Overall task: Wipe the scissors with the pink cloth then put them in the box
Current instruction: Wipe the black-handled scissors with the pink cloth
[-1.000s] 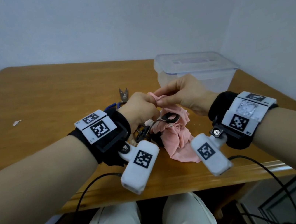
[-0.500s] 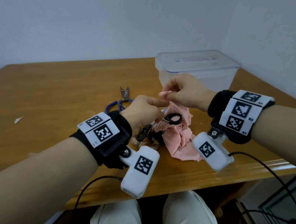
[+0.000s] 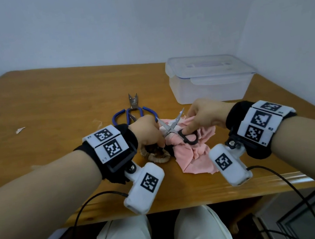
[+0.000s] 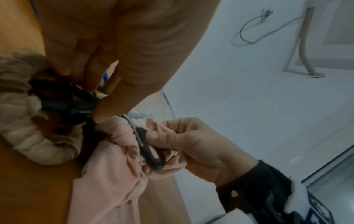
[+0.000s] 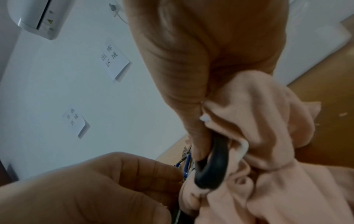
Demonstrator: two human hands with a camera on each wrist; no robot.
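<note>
1. The scissors [image 3: 177,131], black-handled, are held above the pink cloth [image 3: 195,152] near the front edge of the table [image 3: 48,116], blades spread open
2. One handle loop and a fold of cloth are pinched by the curled fingers of the right hand [image 3: 203,116]
3. The other handle is gripped by the curled left hand [image 3: 146,131]
4. The box [image 3: 208,82] is seen lidded, well behind the hands
5. Blue-handled shears [image 3: 134,112] are seen behind the left hand

The scissors [image 3: 177,130] are small, with black loop handles and thin steel blades spread open, tips pointing away and up. They lie on the pink cloth [image 3: 193,155], which is crumpled on the counter near its front edge. The box [image 3: 208,82], clear plastic with its lid on, stands behind at the right.
</note>
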